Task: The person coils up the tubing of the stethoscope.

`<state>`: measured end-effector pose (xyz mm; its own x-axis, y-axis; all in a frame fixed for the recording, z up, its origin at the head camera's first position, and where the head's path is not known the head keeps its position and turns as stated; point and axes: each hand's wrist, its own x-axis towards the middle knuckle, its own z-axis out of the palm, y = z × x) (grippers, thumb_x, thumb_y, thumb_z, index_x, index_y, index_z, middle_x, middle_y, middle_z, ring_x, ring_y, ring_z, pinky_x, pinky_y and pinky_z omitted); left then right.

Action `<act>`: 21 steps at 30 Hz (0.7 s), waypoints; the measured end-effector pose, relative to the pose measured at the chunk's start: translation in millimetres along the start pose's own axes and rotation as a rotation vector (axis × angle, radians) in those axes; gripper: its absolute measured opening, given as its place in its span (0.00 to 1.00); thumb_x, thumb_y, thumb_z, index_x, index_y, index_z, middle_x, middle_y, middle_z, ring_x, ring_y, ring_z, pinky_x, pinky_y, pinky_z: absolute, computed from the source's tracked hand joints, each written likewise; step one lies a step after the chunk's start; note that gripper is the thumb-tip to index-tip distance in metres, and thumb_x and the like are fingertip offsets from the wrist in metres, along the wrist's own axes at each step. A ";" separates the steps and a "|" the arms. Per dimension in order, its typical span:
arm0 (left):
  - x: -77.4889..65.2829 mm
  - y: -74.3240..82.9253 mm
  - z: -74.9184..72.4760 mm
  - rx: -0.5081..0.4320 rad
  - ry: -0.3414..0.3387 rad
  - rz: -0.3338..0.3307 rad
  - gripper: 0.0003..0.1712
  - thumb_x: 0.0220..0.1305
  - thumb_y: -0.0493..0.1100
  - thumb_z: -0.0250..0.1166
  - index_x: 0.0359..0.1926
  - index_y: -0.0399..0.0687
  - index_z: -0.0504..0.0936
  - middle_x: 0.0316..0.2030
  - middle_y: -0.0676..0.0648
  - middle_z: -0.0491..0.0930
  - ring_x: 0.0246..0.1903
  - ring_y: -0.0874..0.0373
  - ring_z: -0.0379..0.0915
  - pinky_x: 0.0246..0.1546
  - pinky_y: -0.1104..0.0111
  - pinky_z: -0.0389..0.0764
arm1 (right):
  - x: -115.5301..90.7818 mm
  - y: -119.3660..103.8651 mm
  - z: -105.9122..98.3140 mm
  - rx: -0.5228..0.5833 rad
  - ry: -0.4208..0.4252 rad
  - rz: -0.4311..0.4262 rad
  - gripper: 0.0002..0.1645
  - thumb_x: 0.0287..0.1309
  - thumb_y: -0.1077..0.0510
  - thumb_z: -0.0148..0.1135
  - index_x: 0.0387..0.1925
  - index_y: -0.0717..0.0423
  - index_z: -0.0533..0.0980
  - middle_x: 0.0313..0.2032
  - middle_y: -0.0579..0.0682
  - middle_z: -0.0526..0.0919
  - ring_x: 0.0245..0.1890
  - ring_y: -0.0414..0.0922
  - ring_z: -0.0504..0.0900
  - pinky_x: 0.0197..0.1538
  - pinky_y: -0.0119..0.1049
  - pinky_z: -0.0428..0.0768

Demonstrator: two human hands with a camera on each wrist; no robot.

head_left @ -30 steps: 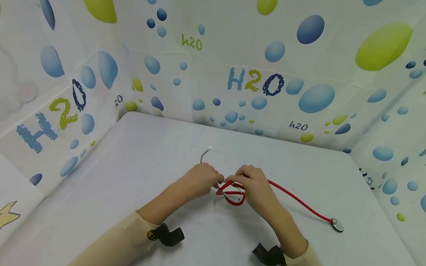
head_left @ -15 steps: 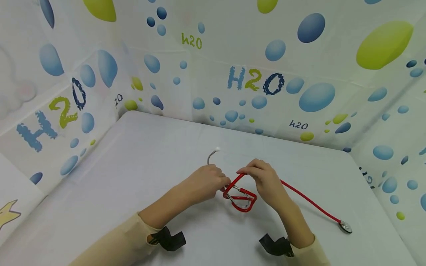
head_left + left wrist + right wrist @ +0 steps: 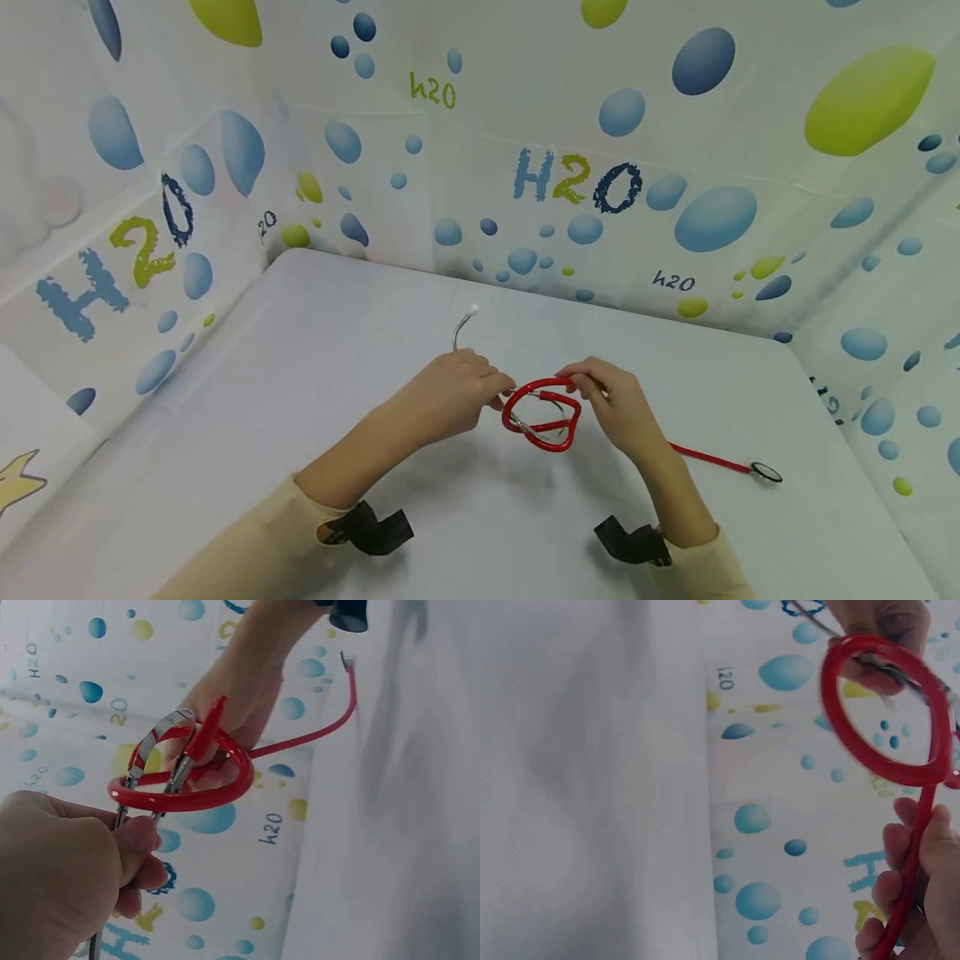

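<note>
A stethoscope with red tubing (image 3: 551, 447) is held above the table between both hands, its tube wound in a loop around the metal ear tubes (image 3: 154, 739). My left hand (image 3: 453, 396) pinches the ear tubes between thumb and fingers. One metal ear tube with a white eartip (image 3: 474, 309) sticks up past that hand. At the right side of the loop, my right hand (image 3: 611, 404) grips the red tube; in the right wrist view the fingers (image 3: 889, 889) curl round it. The tube trails off to the round chest piece (image 3: 767, 472) at the right.
A white cloth-like surface covers the table (image 3: 337, 333). Behind and at the sides hang white sheets (image 3: 480, 125) printed with blue and green drops and H2O lettering. Black straps (image 3: 371, 529) sit at both wrists.
The looped stethoscope has been raised a little and turned. My right hand has shifted right along the loop, while the chest piece has swung and now faces differently. My left hand keeps its pinch.
</note>
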<state>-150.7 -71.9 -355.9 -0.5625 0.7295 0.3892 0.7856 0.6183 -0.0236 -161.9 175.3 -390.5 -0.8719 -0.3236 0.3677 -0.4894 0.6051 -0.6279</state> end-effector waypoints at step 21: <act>-5.4 -24.9 -20.4 -0.007 0.263 -0.080 0.16 0.45 0.37 0.71 0.38 0.44 0.81 0.29 0.51 0.84 0.28 0.61 0.78 0.34 0.73 0.78 | -4.4 5.0 36.2 -0.027 -0.183 0.066 0.04 0.61 0.61 0.51 0.35 0.53 0.73 0.25 0.49 0.77 0.26 0.40 0.70 0.29 0.28 0.73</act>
<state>-161.9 -97.3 -338.6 -0.5370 0.5770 0.6154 0.7439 0.6679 0.0229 -161.2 153.5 -420.1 -0.8920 -0.4080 0.1945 -0.4329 0.6476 -0.6271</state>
